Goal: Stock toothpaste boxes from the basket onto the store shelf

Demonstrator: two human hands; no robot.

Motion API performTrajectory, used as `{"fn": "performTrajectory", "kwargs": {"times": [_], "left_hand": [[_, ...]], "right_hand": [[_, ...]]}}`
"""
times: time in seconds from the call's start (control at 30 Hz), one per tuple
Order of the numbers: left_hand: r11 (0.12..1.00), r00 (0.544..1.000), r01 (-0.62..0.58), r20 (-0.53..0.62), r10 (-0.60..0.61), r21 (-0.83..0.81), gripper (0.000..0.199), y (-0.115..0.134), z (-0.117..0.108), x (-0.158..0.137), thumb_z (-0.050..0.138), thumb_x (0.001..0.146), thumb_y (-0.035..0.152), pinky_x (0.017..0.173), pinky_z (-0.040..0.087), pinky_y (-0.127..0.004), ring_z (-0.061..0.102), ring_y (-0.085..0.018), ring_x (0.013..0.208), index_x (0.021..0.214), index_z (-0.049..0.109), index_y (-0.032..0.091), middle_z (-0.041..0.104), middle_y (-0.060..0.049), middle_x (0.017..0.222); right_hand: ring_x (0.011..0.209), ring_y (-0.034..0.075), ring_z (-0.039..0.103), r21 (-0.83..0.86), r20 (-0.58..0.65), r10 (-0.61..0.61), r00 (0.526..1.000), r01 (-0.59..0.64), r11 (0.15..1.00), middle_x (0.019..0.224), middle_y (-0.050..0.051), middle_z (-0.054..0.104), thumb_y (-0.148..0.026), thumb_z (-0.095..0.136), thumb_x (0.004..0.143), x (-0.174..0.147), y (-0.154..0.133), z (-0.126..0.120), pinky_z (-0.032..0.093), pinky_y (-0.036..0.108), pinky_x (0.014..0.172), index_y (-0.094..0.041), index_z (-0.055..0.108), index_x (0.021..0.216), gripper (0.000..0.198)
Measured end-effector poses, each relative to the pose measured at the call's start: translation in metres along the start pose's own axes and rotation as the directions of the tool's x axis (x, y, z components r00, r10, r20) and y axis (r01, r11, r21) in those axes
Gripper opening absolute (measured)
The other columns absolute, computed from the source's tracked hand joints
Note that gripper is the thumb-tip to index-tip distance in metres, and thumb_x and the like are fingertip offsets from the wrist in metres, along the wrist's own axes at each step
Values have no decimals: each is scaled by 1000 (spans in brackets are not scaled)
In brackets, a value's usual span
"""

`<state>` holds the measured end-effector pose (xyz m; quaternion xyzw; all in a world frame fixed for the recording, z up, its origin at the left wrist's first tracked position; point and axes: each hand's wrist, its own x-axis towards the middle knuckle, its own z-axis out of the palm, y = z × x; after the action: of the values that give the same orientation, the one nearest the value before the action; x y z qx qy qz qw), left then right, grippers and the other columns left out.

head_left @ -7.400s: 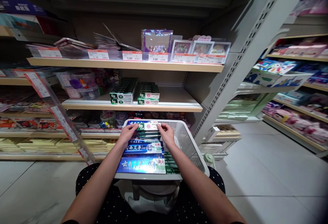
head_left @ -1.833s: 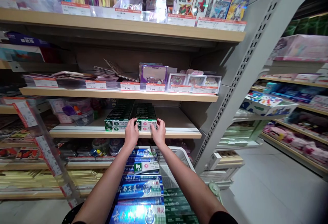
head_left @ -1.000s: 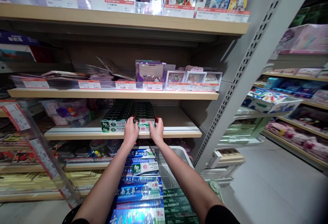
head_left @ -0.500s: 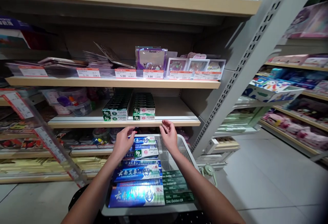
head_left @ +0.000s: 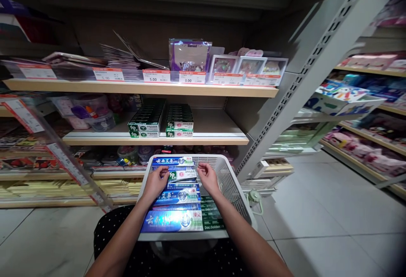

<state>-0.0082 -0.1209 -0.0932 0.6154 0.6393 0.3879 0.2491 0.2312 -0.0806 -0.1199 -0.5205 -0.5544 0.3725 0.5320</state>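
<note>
My left hand [head_left: 157,181] hovers over the basket with curled fingers, its fingertips at the left end of a white-and-green toothpaste box [head_left: 182,175]. I cannot tell whether they touch it. To the right of that box, my right hand [head_left: 208,179] is held with bent fingers a little apart and nothing between them. Both hands are over a light grey plastic basket [head_left: 244,209]. Blue toothpaste boxes [head_left: 173,220] lie in rows in its left part, and dark green toothpaste boxes [head_left: 212,213] fill the lower right, partly behind my right forearm.
Ahead, a shelf [head_left: 218,138] carries two stacks of green-and-white toothpaste boxes [head_left: 144,127]. Above it, another shelf [head_left: 142,87] holds packets and small framed boxes behind price tags. A slotted metal upright [head_left: 301,84] rises on the right. Clear plastic tubs [head_left: 95,112] stand left.
Both hands have drawn back from the shelf edge to the white-and-green box in the basket. The view has tilted lower, and the basket's far end shows more.
</note>
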Motion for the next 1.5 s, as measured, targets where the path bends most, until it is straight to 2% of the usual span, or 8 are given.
{"fn": "performTrajectory", "kwargs": {"times": [0.13,0.3,0.43,0.67,0.83,0.93,1.23,1.5], "left_hand": [[999,1000,15,11,-15,35,38,-7,5,-2,57,82,45,75,54,-36,70,-24,81,109,61,19,73,-7,88],[996,999,4,35,-7,89,34,-14,6,-1,56,82,50,72,52,-35,69,-24,78,94,60,19,71,-7,82],[990,999,-15,49,9,142,29,-15,6,-2,56,82,48,69,50,-35,67,-24,75,88,60,20,69,-6,81],[1000,998,20,63,-20,-3,26,-13,2,-4,61,77,45,69,51,-33,68,-23,77,86,59,21,70,-5,83],[995,996,39,82,-31,-95,25,-11,0,-5,63,76,44,72,52,-31,69,-22,83,85,56,22,70,-3,86],[989,993,63,107,-49,-135,26,-14,1,-4,64,74,44,71,51,-31,69,-22,84,85,54,22,70,-3,85],[960,993,83,109,-55,-266,30,-23,7,5,69,68,41,69,50,-31,67,-20,76,83,54,20,67,-2,77],[898,998,-14,-61,-15,-440,32,-2,-4,19,73,67,39,77,54,-35,67,-20,83,87,60,18,68,-6,93]], "right_hand": [[78,24,68,-45,59,29,998,-26,999,88,8,72,-41,67,73,-4,5,0,57,41,76,-19,67,91,29],[83,26,70,-18,183,108,977,-107,994,91,8,74,-44,65,74,-5,14,3,56,42,79,-19,70,88,29],[84,27,70,-38,224,146,963,-141,989,90,7,75,-44,64,75,-5,12,2,56,42,78,-20,72,86,27],[86,27,70,88,259,161,952,-189,978,95,8,75,-47,72,68,-5,2,-2,55,43,83,-19,73,90,35],[87,25,69,151,325,299,897,-362,920,97,10,74,-46,80,60,-2,2,-6,55,36,78,-16,71,98,49],[85,23,68,155,357,338,871,-412,898,94,9,73,-43,84,57,-1,7,-8,54,34,76,-16,69,102,54],[82,21,67,198,365,309,878,-398,896,88,6,71,-43,86,54,-2,5,-8,53,35,80,-17,68,92,49],[86,19,65,228,289,201,936,-271,935,95,7,69,-39,82,59,10,-31,-5,51,36,86,-17,66,101,50]]}}
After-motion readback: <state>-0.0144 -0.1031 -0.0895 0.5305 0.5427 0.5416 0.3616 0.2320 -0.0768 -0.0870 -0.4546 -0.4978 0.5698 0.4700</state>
